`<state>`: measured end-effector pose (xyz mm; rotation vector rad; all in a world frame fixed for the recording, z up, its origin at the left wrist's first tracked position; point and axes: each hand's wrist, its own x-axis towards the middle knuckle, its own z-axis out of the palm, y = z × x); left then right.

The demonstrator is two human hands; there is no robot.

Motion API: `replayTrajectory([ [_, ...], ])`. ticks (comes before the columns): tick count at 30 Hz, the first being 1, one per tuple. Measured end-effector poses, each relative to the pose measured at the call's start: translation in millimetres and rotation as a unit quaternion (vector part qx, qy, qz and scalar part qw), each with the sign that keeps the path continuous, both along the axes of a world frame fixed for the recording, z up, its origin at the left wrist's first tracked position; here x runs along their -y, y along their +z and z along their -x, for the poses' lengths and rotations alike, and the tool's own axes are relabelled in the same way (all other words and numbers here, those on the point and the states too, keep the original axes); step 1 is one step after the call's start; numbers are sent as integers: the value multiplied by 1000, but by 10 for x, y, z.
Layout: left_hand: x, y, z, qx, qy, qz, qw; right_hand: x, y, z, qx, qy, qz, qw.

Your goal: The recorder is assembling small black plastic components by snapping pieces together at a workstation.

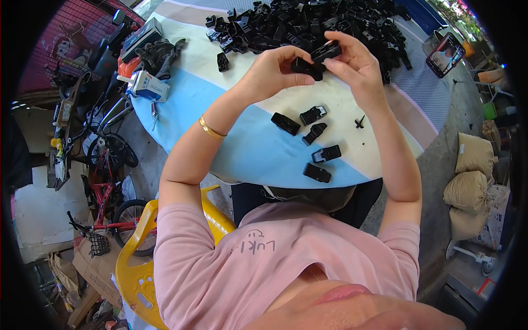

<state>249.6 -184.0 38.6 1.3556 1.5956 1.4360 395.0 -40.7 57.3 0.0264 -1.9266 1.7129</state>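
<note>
My left hand [275, 70] is closed on a dark black plastic piece [306, 68], pinched between thumb and fingers. Right beside it, my right hand [358, 66] grips another black plastic piece [326, 51], longer and with small openings along its top. The two pieces meet or nearly meet; whether they are joined I cannot tell. Beyond both hands lies a big heap of black plastic parts [286, 26]. Nearer to me on the cloth are several loose black pieces, among them a rounded one [285, 124] and a block-like one [326, 154].
A striped cloth [236, 148] covers the round table. At its left edge are a blue-white box [151, 87], dark gloves [159, 58] and a grey box [141, 39]. A phone [445, 55] stands at the right. A tiny black cross-shaped part [359, 122] lies below my right hand.
</note>
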Motion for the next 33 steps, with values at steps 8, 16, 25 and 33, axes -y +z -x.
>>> replayTrajectory([
  [8, 8, 73, 21, 415, -45, -81, 905, 25, -63, -1, 8, 8, -97, 995],
  [16, 64, 66, 112, 398, -124, 24, 909, -28, -26, 44, -134, -70, -344, 927],
  [25, 94, 113, 43, 365, -181, 116, 906, 6, -25, 34, -107, 17, -335, 936],
  [33, 101, 184, -157, 152, -95, 158, 971, -2, -78, 21, -64, -7, -387, 920],
])
